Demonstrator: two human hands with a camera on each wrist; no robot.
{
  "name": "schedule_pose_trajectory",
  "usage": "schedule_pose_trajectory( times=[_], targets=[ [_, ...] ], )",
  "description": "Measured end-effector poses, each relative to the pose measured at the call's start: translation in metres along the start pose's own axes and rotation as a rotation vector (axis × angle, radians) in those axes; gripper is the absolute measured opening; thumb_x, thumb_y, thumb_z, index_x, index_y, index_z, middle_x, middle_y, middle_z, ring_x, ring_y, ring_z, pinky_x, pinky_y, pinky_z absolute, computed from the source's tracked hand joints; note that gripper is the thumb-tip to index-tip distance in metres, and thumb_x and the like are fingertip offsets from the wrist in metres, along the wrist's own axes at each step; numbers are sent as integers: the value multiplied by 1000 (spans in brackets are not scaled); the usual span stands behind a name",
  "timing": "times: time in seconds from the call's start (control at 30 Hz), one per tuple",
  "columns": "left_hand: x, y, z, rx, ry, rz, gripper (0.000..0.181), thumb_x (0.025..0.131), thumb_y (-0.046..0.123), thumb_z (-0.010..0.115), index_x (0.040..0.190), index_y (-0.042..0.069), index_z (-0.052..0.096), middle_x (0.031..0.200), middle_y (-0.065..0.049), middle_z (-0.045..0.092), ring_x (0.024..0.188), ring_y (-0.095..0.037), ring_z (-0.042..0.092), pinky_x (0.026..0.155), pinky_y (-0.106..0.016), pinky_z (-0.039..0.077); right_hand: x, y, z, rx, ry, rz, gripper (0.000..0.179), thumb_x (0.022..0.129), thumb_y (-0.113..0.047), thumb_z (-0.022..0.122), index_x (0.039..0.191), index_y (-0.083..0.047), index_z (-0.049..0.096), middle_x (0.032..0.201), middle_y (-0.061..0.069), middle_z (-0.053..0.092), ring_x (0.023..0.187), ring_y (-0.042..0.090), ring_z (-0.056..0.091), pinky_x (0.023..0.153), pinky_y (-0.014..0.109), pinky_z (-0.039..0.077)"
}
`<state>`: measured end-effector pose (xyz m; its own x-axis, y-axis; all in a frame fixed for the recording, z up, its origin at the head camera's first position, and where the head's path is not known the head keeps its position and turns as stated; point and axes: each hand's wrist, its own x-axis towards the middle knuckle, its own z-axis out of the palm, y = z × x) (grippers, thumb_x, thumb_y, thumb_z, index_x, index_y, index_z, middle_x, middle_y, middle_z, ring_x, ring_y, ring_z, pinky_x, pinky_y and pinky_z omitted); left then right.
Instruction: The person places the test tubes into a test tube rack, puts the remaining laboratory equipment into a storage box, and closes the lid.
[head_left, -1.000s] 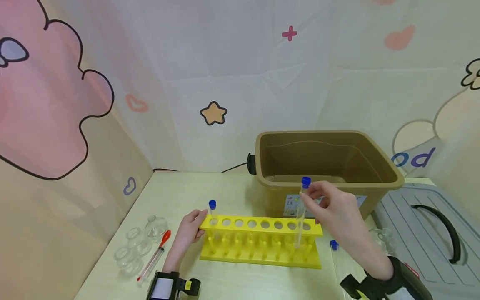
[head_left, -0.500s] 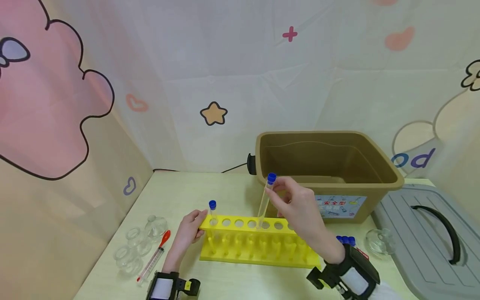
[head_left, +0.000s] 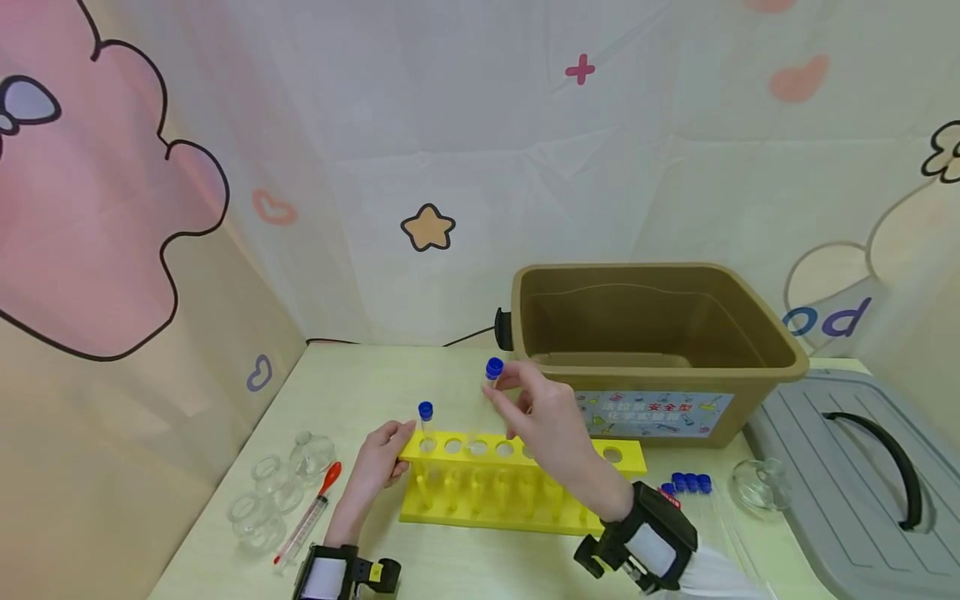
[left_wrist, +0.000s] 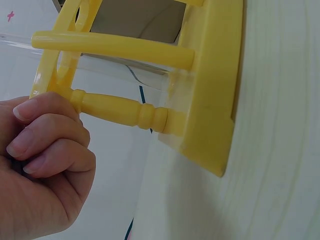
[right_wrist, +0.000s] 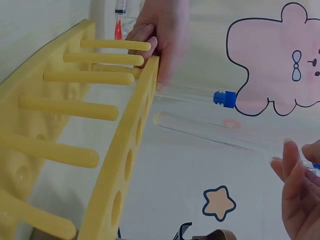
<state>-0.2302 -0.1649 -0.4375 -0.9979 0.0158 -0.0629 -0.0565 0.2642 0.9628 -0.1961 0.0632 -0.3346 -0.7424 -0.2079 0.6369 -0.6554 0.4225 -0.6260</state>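
A yellow test tube rack [head_left: 517,527] stands on the table, and my left hand [head_left: 381,458] grips the left end of its top bar. Through the hole at that end stands a clear test tube with a blue cap [head_left: 426,410]. My right hand [head_left: 551,425] pinches another clear test tube [right_wrist: 210,133] just below its blue cap [head_left: 493,368], over the rack's left half. In the right wrist view this tube's rounded bottom is close to the top bar's holes, outside them. Curled fingers [left_wrist: 55,135] lie at the rack's end post in the left wrist view.
A large brown bin [head_left: 637,400] stands behind the rack. At the right are a grey lid [head_left: 832,467], a glass flask [head_left: 759,485] and several blue-capped tubes [head_left: 692,483]. Glass vessels [head_left: 258,518], a red-tipped dropper [head_left: 330,477] and a syringe [head_left: 303,525] lie left.
My right hand has carried the test tube leftward along the rack, from its right end to above the left half. The left hand has stayed on the rack.
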Motion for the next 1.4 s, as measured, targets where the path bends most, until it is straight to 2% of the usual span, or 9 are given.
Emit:
schedule_pose_trajectory(
  times=[0.13,0.3,0.47,0.73,1.17,1.4],
  targets=[
    [0,0,1,1,1,-3,33,95,33,45,91,0,51,54,-2,38,41,-11,32,38,-19,24,1,-1,7,-8,-18,3,17,84,-11,65,98,-7,58,83,-1,63,43,6,48,37,21,35],
    [0,0,1,-8,0,-5,34,95,33,46,90,1,51,54,-2,38,41,-12,32,38,-19,24,3,-3,15,-46,-55,14,19,84,-13,66,100,-8,58,85,-1,63,44,2,46,40,21,38],
    [0,0,0,-12,1,2,32,96,32,45,88,1,50,53,-2,37,41,-12,32,38,-19,24,4,-2,24,-106,-94,-30,20,83,-14,66,101,-7,58,87,-1,63,43,-1,43,41,19,37],
    [-1,1,-1,-11,0,-10,32,96,32,45,90,0,50,55,-2,38,41,-11,32,39,-19,25,3,2,34,-136,-127,-74,18,84,-13,66,99,-7,58,88,1,64,43,-1,43,43,16,38],
    [1,0,-1,0,-6,-17,34,95,34,45,92,0,51,56,-3,39,42,-12,33,39,-19,26,-3,15,45,-145,-222,12,17,86,-17,63,99,-8,58,90,2,64,42,-1,42,44,18,40],
    [1,-1,0,2,-2,-7,33,96,32,44,91,0,51,57,-3,40,43,-12,33,39,-19,26,-7,19,48,-143,-248,35,19,86,-18,63,101,-7,58,90,3,64,44,0,43,47,18,41]
  ],
)
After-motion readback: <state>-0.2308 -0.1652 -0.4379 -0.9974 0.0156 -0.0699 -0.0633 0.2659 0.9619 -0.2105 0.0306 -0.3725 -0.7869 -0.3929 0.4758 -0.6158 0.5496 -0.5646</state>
